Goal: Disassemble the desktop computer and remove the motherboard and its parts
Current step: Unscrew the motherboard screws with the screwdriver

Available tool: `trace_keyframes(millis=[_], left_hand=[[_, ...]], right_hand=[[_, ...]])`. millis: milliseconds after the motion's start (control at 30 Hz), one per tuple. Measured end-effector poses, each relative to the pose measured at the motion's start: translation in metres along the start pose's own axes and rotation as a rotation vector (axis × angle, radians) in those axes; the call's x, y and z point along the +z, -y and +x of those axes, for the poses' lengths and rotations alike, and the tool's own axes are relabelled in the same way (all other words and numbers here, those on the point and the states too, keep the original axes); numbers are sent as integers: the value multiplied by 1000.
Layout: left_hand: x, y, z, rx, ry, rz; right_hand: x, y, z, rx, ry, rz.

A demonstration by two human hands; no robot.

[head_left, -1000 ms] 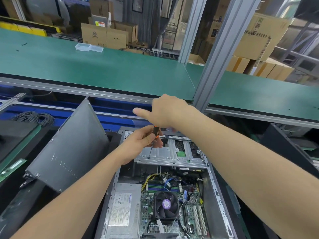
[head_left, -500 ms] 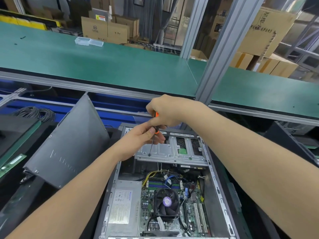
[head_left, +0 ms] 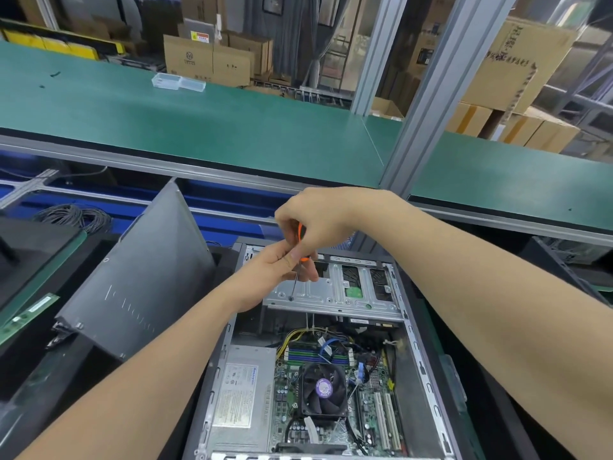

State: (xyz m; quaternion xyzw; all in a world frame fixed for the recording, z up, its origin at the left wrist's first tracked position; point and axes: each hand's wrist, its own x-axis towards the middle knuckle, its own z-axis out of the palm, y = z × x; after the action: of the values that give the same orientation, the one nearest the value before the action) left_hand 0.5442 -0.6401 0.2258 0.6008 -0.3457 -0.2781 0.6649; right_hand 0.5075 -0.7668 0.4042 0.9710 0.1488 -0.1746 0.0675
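An open desktop case [head_left: 421, 360] lies flat below me. Inside it I see the green motherboard [head_left: 368, 403], a black CPU fan [head_left: 323, 391] and a silver power supply [head_left: 240, 396]. A metal drive cage [head_left: 335, 293] spans the case's far end. My right hand [head_left: 318, 224] grips the orange-and-black handle of a screwdriver [head_left: 295, 280]. Its tip rests on a screw at the cage's left front corner. My left hand [head_left: 278, 270] pinches the shaft just under the handle.
The grey side panel [head_left: 132, 287] leans tilted to the left of the case. A memory stick [head_left: 26, 317] lies at far left, with coiled black cable [head_left: 76, 215] behind. A green bench [head_left: 199, 121] with a clear plastic box [head_left: 177, 82] runs across the back, behind an aluminium post [head_left: 428, 94].
My right hand has closed around the screwdriver handle, its pointing finger now curled in. My left hand still steadies the shaft. The tip stays on the same screw.
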Motion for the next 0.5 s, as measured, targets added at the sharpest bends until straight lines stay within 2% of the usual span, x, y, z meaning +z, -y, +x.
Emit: trace_keyframes(millis=[67,133,200,333,433,500], left_hand=[[2,-1,0,8,-9,21],[4,-1,0,18,-12,40],[4,-2,0,27,-6,42],[1,-2,2,26,18,3],[-1,-1,3,-3,1,-9],[-4,-1,3,0,-1,-4]], right_hand=[[1,4,0,162,-109,50],[6,13,9,437,-209,36],[17,20,19,593,-189,51],[26,14,25,517,-267,127],[26,4,20,338,-277,84],[21,0,17,194,-218,24]])
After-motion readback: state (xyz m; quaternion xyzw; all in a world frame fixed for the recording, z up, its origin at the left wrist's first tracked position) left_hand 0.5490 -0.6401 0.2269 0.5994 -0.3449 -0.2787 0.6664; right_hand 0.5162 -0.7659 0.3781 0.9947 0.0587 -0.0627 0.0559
